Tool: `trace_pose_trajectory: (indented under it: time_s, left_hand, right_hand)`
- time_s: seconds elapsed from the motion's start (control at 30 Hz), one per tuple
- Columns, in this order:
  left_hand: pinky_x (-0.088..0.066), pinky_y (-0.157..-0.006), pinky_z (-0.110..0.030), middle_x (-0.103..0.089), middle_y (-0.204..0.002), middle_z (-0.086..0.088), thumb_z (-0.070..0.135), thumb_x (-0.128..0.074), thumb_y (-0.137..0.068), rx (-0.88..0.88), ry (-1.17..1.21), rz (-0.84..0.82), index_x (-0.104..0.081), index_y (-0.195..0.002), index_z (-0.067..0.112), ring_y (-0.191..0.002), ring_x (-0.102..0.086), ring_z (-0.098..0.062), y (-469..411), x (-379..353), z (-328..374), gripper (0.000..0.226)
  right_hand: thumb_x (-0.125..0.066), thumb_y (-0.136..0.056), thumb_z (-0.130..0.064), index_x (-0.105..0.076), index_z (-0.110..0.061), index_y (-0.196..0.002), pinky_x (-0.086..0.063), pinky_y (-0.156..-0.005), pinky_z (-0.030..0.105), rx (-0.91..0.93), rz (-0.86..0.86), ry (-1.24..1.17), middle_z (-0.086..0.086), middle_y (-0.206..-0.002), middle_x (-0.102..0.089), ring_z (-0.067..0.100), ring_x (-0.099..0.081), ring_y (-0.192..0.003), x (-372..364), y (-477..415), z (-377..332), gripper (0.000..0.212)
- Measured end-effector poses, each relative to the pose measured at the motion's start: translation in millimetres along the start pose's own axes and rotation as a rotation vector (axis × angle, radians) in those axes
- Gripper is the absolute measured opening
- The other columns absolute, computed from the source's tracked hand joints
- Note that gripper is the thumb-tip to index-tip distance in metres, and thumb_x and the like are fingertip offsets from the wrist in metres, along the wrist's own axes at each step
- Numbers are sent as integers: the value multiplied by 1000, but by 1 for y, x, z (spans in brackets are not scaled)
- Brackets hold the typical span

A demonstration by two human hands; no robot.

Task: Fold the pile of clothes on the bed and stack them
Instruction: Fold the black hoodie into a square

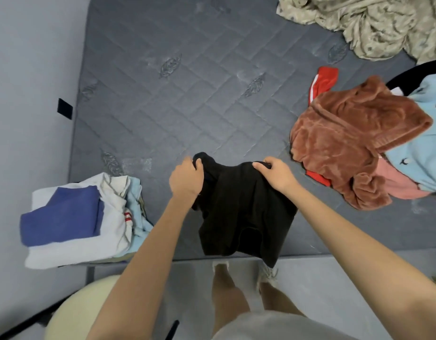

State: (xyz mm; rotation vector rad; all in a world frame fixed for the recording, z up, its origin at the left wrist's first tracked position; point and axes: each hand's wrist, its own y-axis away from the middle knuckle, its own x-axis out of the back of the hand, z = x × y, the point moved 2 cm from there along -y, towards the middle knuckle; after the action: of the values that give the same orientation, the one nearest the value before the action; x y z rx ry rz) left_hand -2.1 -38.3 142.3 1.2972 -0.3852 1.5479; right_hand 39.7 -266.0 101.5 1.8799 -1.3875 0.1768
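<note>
Folding looked partway done: one stack built, a pile not yet folded.
The left hand (pixel 186 179) and right hand (pixel 275 174) each pinched a top corner of a black garment (pixel 244 212) hanging over the bed's (pixel 175 94) near edge. The stack (pixel 74 217) sat at the near left corner, the pile (pixel 354 143) at the right edge, and a blanket (pixel 359 23) at the far right corner. A grey wall (pixel 27 69) ran along the left.

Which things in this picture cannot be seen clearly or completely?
All in the head view:
1. Black garment: the left hand and right hand cover its upper corners; dark folds hide what kind it is.
2. Red garment and pink garment: mostly covered by the brown fleece.
3. Light blue garment: cut off by the right edge.
4. Folded stack: lower layers hidden under the blue piece.
</note>
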Motion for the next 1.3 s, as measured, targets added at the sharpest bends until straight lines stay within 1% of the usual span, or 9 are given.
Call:
trace_pose_trajectory:
  time_s: [0.17,0.3,0.47,0.6,0.87,1.03,1.13,1.2,1.3]
  left_hand:
    - [-37,-68,-36,-52,-81,-9,35,-38,-101,34,200,0,-44,-89,8,-80,-53,-30,-38,-24,-47,30]
    - [-33,-60,-30,-43,-71,3,29,-44,-100,30,420,-24,-39,-89,9,-64,-43,-14,-69,-47,-60,23]
    - [-46,-76,-30,-56,-93,-1,19,-47,-99,88,543,-12,-46,-115,6,-85,-55,-13,-95,-83,-75,20]
    - [-45,-91,-29,-54,-119,-9,15,-49,-98,130,572,-6,-45,-126,8,-107,-53,-17,-91,-114,-103,29]
    - [-25,-113,-42,-25,-154,-12,33,-66,-88,111,361,-102,-19,-151,17,-142,-23,-24,-83,-173,-134,80]
    - [-18,-115,-47,-33,-152,-10,36,-58,-93,-73,176,92,-40,-144,16,-142,-26,-27,-115,-179,-108,57]
    - [-34,-108,-52,-65,-119,-9,25,-51,-97,-197,252,161,-64,-114,7,-115,-57,-24,-129,-176,-99,28]
    - [-50,-87,-34,-64,-83,-4,20,-51,-98,-183,414,223,-63,-94,2,-74,-57,-10,-127,-162,-93,22]
    - [-41,-70,-10,-56,-77,9,19,-49,-99,-82,602,325,-59,-91,8,-68,-50,2,-130,-132,-83,17]
  right_hand:
    - [-59,-93,-36,-48,-14,-71,-29,-55,29,-51,117,-19,-1,-63,-48,17,-45,-67,-36,-32,3,33]
    - [-63,-92,-28,-68,-12,-102,-32,-72,13,-47,215,-72,3,-99,-68,15,-57,-91,-56,-65,4,20]
    - [-68,-87,-32,-61,-13,-122,-41,-103,36,-6,282,24,5,-123,-63,25,-54,-119,-72,-89,34,41]
    - [-73,-82,-38,-51,-13,-134,-33,-110,38,-133,319,44,6,-137,-51,26,-42,-130,-91,-73,73,62]
    - [-73,-70,-61,-26,-25,-150,-22,-117,47,-364,86,50,5,-159,-13,25,-11,-146,-153,-44,131,100]
    - [-72,-70,-63,-48,-10,-133,-29,-112,46,-388,266,16,7,-146,-25,27,-23,-138,-166,-79,116,86]
    - [-73,-77,-50,-61,-8,-108,-35,-103,43,-387,329,70,7,-125,-43,27,-41,-120,-166,-95,109,54]
    - [-70,-84,-38,-64,-10,-92,-41,-94,42,-323,334,85,6,-108,-56,26,-54,-105,-161,-98,106,30]
    - [-61,-92,-25,-55,-9,-77,-50,-77,41,-228,381,-48,1,-80,-64,23,-63,-78,-142,-98,100,22]
